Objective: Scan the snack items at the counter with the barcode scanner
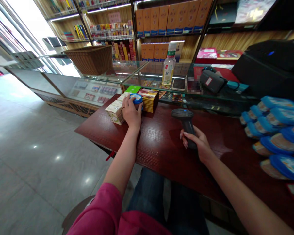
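At the far left of the table, my left hand (132, 112) is closed round a small tub with a blue lid (136, 97). Pale cartons (115, 111) stand right beside that hand, on its left. A stack of thin yellow and brown packets (150, 99) is just to the tub's right. My right hand (198, 140) grips the handle of a black barcode scanner (183, 117) over the middle of the table. The scanner's head is uppermost, with a small blue light on top. My left palm hides most of the tub's near side.
Several blue-lidded tubs (279, 130) are stacked on the right of the dark red table (159, 143). Behind it, a glass counter (147, 76) bears a drink bottle (169, 67), a phone (178, 84) and a black case (213, 81). A wicker basket (90, 60) stands further left.
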Demonstrator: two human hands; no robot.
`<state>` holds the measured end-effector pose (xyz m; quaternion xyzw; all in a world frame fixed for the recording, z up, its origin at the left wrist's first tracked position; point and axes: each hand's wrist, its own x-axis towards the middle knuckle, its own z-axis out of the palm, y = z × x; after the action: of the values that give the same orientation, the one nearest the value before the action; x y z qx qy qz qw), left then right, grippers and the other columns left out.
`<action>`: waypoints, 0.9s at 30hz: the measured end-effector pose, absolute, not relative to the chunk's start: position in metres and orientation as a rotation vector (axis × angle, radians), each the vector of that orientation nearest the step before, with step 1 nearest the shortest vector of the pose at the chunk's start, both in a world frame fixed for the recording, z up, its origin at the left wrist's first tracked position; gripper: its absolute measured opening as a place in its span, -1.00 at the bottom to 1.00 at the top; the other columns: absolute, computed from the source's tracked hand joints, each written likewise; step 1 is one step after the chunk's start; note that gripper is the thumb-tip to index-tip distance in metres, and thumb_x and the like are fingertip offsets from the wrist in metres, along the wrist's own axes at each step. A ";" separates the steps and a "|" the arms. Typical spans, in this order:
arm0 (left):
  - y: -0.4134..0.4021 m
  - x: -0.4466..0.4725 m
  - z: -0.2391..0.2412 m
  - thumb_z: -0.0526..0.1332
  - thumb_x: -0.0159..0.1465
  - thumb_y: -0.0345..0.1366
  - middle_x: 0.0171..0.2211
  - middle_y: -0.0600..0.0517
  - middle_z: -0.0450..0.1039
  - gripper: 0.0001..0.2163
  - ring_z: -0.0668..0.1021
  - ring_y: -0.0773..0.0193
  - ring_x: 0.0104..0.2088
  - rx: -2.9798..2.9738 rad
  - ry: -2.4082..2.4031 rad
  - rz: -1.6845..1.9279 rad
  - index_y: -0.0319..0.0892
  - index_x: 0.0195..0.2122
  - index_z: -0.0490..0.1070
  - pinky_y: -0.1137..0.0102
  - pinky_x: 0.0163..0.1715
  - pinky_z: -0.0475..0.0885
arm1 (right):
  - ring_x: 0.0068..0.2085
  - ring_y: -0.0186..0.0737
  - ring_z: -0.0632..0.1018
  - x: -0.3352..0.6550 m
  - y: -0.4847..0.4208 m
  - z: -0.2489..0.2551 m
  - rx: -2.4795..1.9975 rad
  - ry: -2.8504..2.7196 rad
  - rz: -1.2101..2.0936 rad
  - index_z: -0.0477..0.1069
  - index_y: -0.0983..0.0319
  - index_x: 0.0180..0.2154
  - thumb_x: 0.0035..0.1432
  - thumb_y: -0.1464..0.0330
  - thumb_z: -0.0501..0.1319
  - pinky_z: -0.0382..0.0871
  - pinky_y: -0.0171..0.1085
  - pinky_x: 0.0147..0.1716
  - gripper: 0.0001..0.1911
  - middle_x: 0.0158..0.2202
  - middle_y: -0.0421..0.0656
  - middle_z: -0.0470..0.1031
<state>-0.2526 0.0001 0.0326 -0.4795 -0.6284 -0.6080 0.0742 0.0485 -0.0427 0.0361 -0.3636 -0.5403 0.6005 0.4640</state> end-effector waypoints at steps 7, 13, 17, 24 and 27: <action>-0.010 -0.263 0.029 0.20 0.36 -0.46 0.38 -0.10 0.38 -0.56 0.38 0.01 0.42 -1.546 -1.864 -1.739 -0.04 0.24 0.46 0.02 0.48 0.22 | -0.58 -0.35 0.39 0.049 -0.043 0.036 -0.903 -1.333 1.482 0.49 0.19 -0.29 0.07 0.14 0.49 0.32 -0.30 -0.63 -0.67 -0.42 -0.20 0.51; -0.010 -0.267 0.030 0.16 0.38 -0.44 0.40 -0.10 0.35 -0.54 0.35 0.00 0.44 -1.601 -1.869 -1.834 -0.05 0.28 0.46 0.00 0.51 0.16 | -0.58 -0.36 0.39 0.049 -0.042 0.034 -0.897 -1.319 1.482 0.49 0.19 -0.28 0.08 0.16 0.48 0.33 -0.30 -0.63 -0.70 -0.40 -0.19 0.53; -0.009 -0.267 0.029 0.18 0.38 -0.43 0.40 -0.07 0.36 -0.53 0.35 0.03 0.44 -1.580 -1.854 -1.779 -0.03 0.30 0.45 0.02 0.51 0.17 | -0.58 -0.34 0.40 0.050 -0.042 0.033 -0.896 -1.333 1.480 0.49 0.18 -0.27 0.10 0.16 0.48 0.33 -0.29 -0.63 -0.70 -0.40 -0.19 0.53; -0.014 -0.240 0.040 0.23 0.43 -0.29 0.39 -0.01 0.39 -0.58 0.27 0.06 0.50 -1.632 -1.674 -1.724 0.02 0.31 0.44 0.06 0.53 0.11 | -0.56 -0.34 0.40 0.056 -0.042 0.035 -0.844 -1.270 1.433 0.46 0.16 -0.26 0.09 0.16 0.48 0.34 -0.29 -0.62 -0.68 -0.35 -0.20 0.54; -0.016 -0.204 0.044 0.21 0.45 -0.29 0.35 -0.02 0.45 -0.62 0.35 0.08 0.45 -1.917 -1.562 -1.662 0.00 0.28 0.48 0.08 0.50 0.17 | -0.54 -0.34 0.41 0.066 -0.049 0.040 -0.817 -1.259 1.348 0.44 0.13 -0.22 0.09 0.13 0.48 0.37 -0.27 -0.58 -0.66 -0.30 -0.20 0.57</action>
<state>-0.2039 -0.0156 0.0435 -0.6413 -0.5226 -0.5559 0.0810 0.0659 -0.0489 0.0402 -0.3428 -0.5280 0.5653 0.5330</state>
